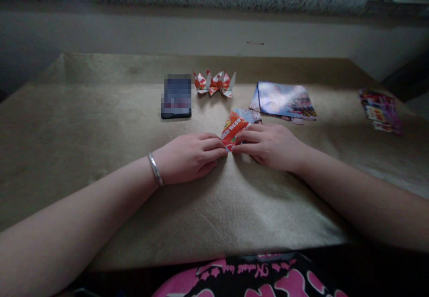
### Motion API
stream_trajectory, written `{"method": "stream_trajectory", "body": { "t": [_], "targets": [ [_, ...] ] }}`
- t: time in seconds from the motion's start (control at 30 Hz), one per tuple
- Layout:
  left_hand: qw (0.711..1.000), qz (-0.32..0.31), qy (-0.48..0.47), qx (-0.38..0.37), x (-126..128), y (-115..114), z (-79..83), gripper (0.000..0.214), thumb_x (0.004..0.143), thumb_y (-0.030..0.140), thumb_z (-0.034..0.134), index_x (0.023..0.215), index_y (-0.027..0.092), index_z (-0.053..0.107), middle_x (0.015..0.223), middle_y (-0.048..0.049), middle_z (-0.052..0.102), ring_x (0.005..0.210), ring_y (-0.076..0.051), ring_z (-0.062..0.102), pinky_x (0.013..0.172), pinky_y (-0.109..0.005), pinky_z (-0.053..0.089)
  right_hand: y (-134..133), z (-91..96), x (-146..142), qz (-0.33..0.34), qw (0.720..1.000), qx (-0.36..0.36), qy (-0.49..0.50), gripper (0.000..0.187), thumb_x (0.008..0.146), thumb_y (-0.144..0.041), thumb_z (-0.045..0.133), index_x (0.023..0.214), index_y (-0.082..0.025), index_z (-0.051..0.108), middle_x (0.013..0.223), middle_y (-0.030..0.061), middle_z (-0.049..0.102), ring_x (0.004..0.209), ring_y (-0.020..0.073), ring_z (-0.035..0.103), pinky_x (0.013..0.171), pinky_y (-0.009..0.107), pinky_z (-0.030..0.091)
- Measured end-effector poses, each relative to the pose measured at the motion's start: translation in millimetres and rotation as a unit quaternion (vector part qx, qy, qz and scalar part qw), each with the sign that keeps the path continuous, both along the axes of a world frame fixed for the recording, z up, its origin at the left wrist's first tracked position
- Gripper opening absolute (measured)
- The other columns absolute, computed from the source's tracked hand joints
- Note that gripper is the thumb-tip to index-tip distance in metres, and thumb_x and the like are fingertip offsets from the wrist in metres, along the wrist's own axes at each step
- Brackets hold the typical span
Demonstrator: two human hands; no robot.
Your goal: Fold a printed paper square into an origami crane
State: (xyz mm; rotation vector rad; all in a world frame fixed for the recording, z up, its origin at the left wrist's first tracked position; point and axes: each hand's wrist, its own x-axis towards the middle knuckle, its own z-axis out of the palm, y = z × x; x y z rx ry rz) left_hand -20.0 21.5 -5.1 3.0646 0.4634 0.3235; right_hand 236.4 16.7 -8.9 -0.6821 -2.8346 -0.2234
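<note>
I'm on the head view, scanning left to right. Brownish-gold, slightly shiny covered table (100, 105) runs the full width. Left forearm comes in from the near left, shiny silver metal bangle (155, 169) at the wrist. Past the bangle on the far side: black rectangular phone (176, 96) flat on the table, screen pixelated, can't read it.

Left hand (192, 156) sits on the near side of the phone, palm down, fingers side by side, tips on the left edge of the folded paper. Thumb half tucked under; I can't tell if it pinches. Beyond it on the far side, just right of the phone: red-and-white folded paper cranes (217, 82), I count two, side by side.

Orange-and-red printed folded paper (233, 127) with white lettering lies mid-table between both hands, a corner pointing near. Pale blue patterned part shows at its far right; can't tell if it's the same sheet.

Right hand (275, 147) is palm down over the paper's right side, fingers slightly bent, fingertips close to the left hand's. Can't tell if it's gripping or just pressing.

Far side of the right hand: loose stack of glossy blue-and-pink scenic sheets (284, 100). Far right, well apart: red-and-purple printed flat pieces (380, 111), overlapping.
</note>
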Motion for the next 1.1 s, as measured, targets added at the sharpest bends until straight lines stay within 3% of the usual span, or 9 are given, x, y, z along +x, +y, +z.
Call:
{"method": "stream_trajectory", "body": {
  "t": [0.5,1.1],
  "targets": [
    [1.0,0.004,-0.004,-0.005,1,-1,0.2,0.03,0.089,0.016,0.046,0.115,0.013,0.06,0.116,-0.0102,0.065,0.11,-0.022,0.059,0.093,-0.036,0.054,8,7.3,11,0.016,1.0,0.009,0.02,0.034,0.084,-0.008,0.05,0.105,-0.024,0.071,0.105,0.0028,0.071,0.088,0.0193,0.059,0.072,0.031,0.046],
    [1.0,0.002,-0.004,-0.002,1,0,-0.9,0.03,0.09,0.016,0.045,0.116,0.013,0.06,0.118,-0.0101,0.064,0.11,-0.021,0.059,0.094,-0.035,0.053,20,8.6,38,0.006,1.0,-0.025,0.015,0.032,0.082,-0.008,0.049,0.096,-0.025,0.072,0.111,0.0055,0.069,0.095,0.0219,0.061,0.079,0.036,0.051]
  ]
}}
